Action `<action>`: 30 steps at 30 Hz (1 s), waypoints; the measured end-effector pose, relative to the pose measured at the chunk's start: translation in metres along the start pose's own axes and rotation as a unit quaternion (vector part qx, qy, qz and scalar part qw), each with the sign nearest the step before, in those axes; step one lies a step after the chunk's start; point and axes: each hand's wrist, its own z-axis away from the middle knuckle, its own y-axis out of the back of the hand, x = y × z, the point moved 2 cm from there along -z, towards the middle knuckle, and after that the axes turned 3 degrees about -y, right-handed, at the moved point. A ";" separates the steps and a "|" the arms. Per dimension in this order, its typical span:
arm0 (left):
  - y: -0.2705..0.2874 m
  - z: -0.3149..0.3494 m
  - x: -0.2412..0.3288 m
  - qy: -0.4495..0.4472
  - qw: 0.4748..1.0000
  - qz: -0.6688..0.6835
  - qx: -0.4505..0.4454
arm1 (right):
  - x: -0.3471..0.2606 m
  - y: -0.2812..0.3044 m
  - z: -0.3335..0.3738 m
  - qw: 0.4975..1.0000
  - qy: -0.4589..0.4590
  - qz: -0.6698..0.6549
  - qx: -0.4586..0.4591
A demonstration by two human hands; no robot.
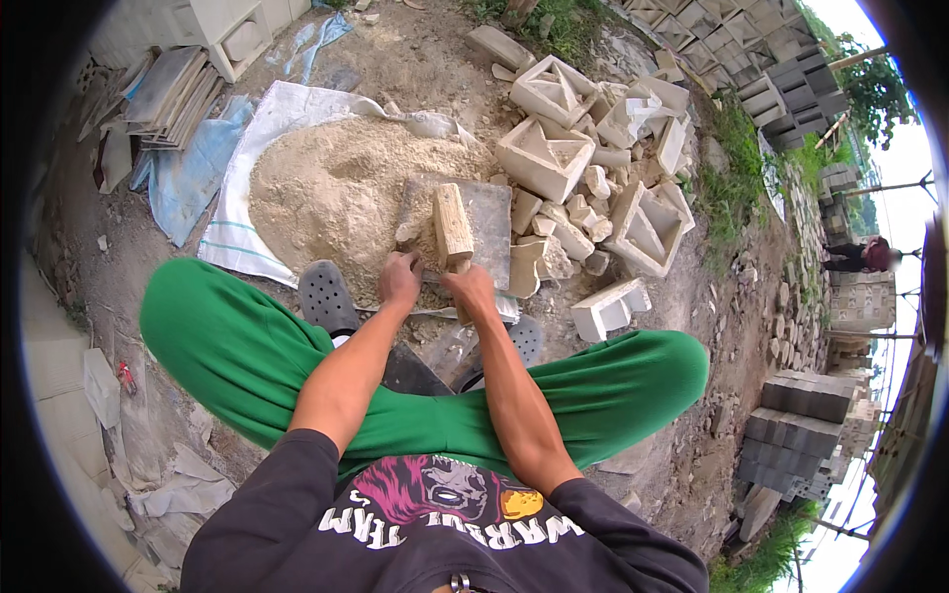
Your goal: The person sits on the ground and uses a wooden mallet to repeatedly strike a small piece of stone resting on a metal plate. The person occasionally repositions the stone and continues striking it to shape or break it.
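My right hand is wrapped round the handle of a wooden mallet, whose block-shaped head is over a dark flat slab. Close by on the left, my left hand is down at the slab's lower left edge, its fingers curled. Whatever those fingers hold, if anything, is hidden. A small pale chunk lies just beyond them. Beside and behind the slab, a heap of crushed pale rubble spreads over a white woven sack.
Broken hollow blocks and loose chunks are piled right of the slab. A single broken block lies nearer my right knee. Stacked boards and a blue sheet are at left. Grey blocks and a distant person appear far right.
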 end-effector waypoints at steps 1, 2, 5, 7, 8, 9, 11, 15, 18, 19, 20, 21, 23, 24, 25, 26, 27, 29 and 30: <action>-0.001 -0.001 0.002 -0.003 1.000 -0.010 0.000 | -0.004 0.006 0.004 1.000 -0.011 0.002 0.010; -0.001 0.000 0.002 -0.002 1.000 -0.019 0.000 | -0.013 0.014 0.012 0.998 0.001 -0.060 0.019; -0.007 0.000 -0.008 -0.024 0.999 -0.020 0.012 | -0.049 0.043 0.039 0.984 0.042 -0.170 0.040; -0.009 0.001 -0.009 -0.037 0.999 -0.003 0.019 | -0.061 0.054 0.039 0.983 0.075 -0.155 0.057; -0.008 0.002 -0.008 -0.035 0.999 0.010 0.021 | -0.060 0.053 0.039 0.983 0.075 -0.156 0.055; -0.008 0.003 -0.007 -0.033 0.999 0.022 0.022 | -0.056 0.045 0.039 0.985 0.084 -0.132 0.073; -0.007 0.000 0.000 -0.014 1.000 -0.010 0.007 | -0.030 0.018 0.029 0.984 0.103 -0.091 0.118; -0.003 -0.004 0.001 -0.001 1.000 -0.013 0.004 | -0.003 0.003 0.017 0.996 -0.011 -0.062 -0.061; -0.005 -0.010 0.005 0.004 1.000 -0.010 -0.024 | 0.001 0.015 0.011 0.997 -0.013 -0.070 -0.015; -0.008 -0.013 0.006 -0.001 1.000 -0.008 -0.030 | -0.001 0.022 0.010 0.998 -0.003 -0.056 0.007; -0.009 -0.015 0.006 -0.003 1.000 0.003 -0.024 | -0.007 0.031 0.014 0.997 -0.006 -0.083 0.005; -0.013 -0.019 0.008 -0.006 1.000 0.015 -0.018 | -0.014 0.040 0.018 0.994 -0.008 -0.109 0.004; -0.017 -0.029 0.017 -0.024 0.999 0.017 -0.015 | -0.015 0.049 0.020 0.988 -0.006 -0.154 0.013; -0.018 -0.035 0.022 -0.033 0.999 0.008 -0.017 | -0.014 0.050 0.019 0.985 0.002 -0.169 0.019; -0.023 -0.041 0.024 -0.046 0.999 0.000 -0.018 | -0.012 0.052 0.018 0.982 0.009 -0.185 0.028; -0.024 -0.046 0.024 -0.051 0.998 0.020 -0.015 | -0.010 0.052 0.017 0.983 0.012 -0.182 0.029; -0.024 -0.051 0.023 -0.055 0.998 0.040 -0.011 | -0.009 0.050 0.017 0.983 0.014 -0.179 0.030; -0.022 -0.057 0.030 -0.041 0.997 0.063 -0.036 | -0.009 0.051 0.019 0.985 0.024 -0.169 0.040; -0.022 -0.059 0.034 -0.022 0.996 0.067 -0.062 | -0.009 0.053 0.020 0.985 0.034 -0.160 0.050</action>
